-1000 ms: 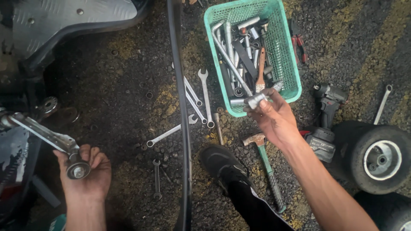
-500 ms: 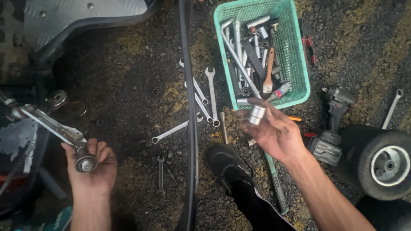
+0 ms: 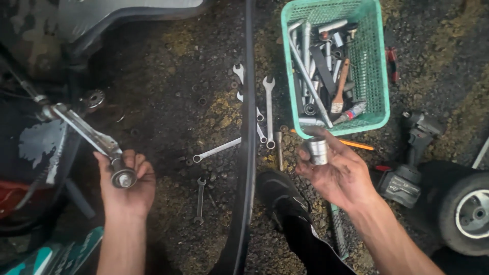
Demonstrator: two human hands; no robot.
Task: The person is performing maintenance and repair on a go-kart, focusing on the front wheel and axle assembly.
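My right hand (image 3: 340, 175) holds a short silver socket (image 3: 318, 150) between thumb and fingers, just below the near edge of a green plastic basket (image 3: 381, 76) full of metal tools. My left hand (image 3: 127, 184) grips the round head of a long metal ratchet handle (image 3: 84, 133) that slants up to the left toward a dark machine. Several combination wrenches (image 3: 268, 109) lie on the gravel between my hands. My black shoe (image 3: 281, 196) rests on the ground below them.
A black hose or cable (image 3: 248, 127) runs top to bottom through the middle. A cordless power tool (image 3: 410, 158) and a small wheel with a tyre (image 3: 466, 211) sit at the right. A hammer handle (image 3: 337, 235) pokes out beside my right forearm. Dark machine parts (image 3: 41, 137) fill the left.
My right hand has drawn the socket out from the basket's edge and down toward me, turning it upright. The left hand keeps its hold on the ratchet, almost still.
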